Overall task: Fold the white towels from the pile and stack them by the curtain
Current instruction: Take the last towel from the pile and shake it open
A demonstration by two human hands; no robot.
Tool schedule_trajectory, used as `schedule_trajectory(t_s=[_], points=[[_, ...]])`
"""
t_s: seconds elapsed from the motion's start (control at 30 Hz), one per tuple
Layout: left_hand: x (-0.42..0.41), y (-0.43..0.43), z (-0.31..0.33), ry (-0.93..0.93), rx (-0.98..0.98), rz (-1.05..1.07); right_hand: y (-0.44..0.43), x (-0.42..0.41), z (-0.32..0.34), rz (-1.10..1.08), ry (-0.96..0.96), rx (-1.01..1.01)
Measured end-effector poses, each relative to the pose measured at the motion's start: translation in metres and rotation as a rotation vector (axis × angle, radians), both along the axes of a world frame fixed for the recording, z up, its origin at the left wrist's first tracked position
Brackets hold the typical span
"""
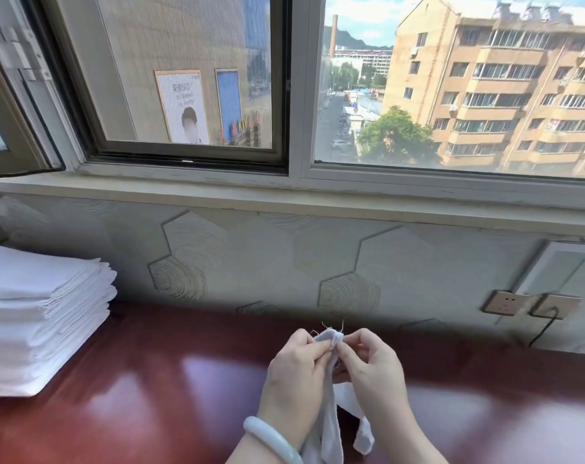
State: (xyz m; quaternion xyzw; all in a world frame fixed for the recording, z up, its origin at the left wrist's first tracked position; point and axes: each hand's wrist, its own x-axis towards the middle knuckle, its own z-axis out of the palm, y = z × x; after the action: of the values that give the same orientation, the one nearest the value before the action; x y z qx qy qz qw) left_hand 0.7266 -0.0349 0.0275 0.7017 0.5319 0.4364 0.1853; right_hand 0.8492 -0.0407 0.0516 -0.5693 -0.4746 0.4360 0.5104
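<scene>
Right now my left hand (297,366) & right hand (368,366) both pinch one frayed corner of a white towel (331,426) — rest hangs over the red table (150,396); folded stack (40,316) sits far left.

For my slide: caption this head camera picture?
Left hand and right hand pinch the white towel over the table, folded stack at left.

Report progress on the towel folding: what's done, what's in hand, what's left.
Done: a stack of folded white towels sits at the left of the glossy dark red table. In hand: the left hand and right hand pinch one frayed corner of a thin white towel, the rest hanging unfolded. Left: fold and stack this one; the pile is out of view, so the remainder is unknown.
</scene>
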Motion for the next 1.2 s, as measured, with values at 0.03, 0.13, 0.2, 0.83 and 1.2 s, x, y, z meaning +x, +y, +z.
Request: schedule_trajectory(t_s=[0.03,0.13,0.2,0.83,1.2], points=[[0.0,0.0,-0.001,0.005,0.007,-0.002,0.0,0.001,0.0,0.01,0.007,0.002],[-0.001,0.002,-0.003,0.023,0.017,-0.02,-0.001,0.004,0.001,0.068,0.034,0.024],[-0.002,0.003,-0.001,0.031,0.007,-0.039,0.001,0.007,0.002,0.12,0.044,0.024],[-0.093,0.049,-0.003,-0.14,-0.824,0.345,0.077,0.096,0.078,-0.143,0.224,0.121],[-0.098,0.118,0.141,-0.242,-0.325,0.313,0.085,0.142,0.087,-0.289,0.189,0.234]])
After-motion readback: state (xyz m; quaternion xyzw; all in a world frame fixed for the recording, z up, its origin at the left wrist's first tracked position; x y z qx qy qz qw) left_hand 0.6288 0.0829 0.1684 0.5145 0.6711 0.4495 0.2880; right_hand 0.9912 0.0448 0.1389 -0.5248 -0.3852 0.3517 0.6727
